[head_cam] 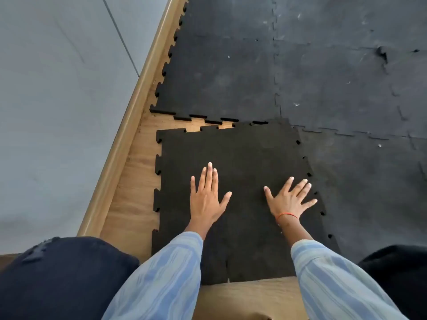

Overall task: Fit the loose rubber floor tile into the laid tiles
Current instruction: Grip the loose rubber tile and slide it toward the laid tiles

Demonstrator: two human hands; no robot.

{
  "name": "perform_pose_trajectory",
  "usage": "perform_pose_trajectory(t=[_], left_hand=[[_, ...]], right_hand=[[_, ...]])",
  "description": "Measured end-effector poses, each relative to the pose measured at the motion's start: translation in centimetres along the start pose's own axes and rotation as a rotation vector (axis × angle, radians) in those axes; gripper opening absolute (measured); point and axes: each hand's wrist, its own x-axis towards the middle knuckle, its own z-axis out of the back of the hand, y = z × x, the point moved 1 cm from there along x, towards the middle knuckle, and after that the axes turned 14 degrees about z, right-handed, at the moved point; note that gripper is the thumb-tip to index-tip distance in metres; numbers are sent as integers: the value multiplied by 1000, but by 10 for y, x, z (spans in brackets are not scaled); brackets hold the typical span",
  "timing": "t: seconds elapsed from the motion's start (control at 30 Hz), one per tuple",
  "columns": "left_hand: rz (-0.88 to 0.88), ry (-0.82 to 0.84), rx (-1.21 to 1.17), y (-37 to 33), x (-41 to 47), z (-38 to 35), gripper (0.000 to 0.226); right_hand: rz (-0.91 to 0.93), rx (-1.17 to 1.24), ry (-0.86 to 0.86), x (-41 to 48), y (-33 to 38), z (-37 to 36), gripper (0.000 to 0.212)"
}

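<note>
The loose black rubber tile (240, 153) lies on the wooden floor, slightly askew. Its toothed far edge stands a small gap short of the laid tiles (221, 72) on the left and meets them on the right. Its right edge overlaps the laid tile (360, 181) beside it. My left hand (206, 199) rests flat on the loose tile, fingers together and thumb out. My right hand (288, 199) lies flat near the tile's right edge with fingers spread, a red thread on the wrist. Neither hand grips anything.
A wooden skirting board (129, 125) runs diagonally along the grey wall (57, 88) at the left. Bare wood floor (134, 188) shows between the skirting and the loose tile. My knees in dark trousers (62, 278) sit at the bottom corners.
</note>
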Motion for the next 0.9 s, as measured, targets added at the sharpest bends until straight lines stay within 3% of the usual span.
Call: perform_pose_trajectory(t=[0.1,0.4,0.67,0.9], left_hand=[[76,29,28,18,0,-11,84],[174,63,1,37,3,-27,81],[675,153,-169,57,15,-12,131],[679,119,-209,65,24,-10,133]], right_hand=[[-98,-2,19,2,-9,-2,107],[-54,-6,-17,2,-12,-8,111],[-121,33,-67,10,-23,2,140],[-171,83,-49,16,-15,23,142]])
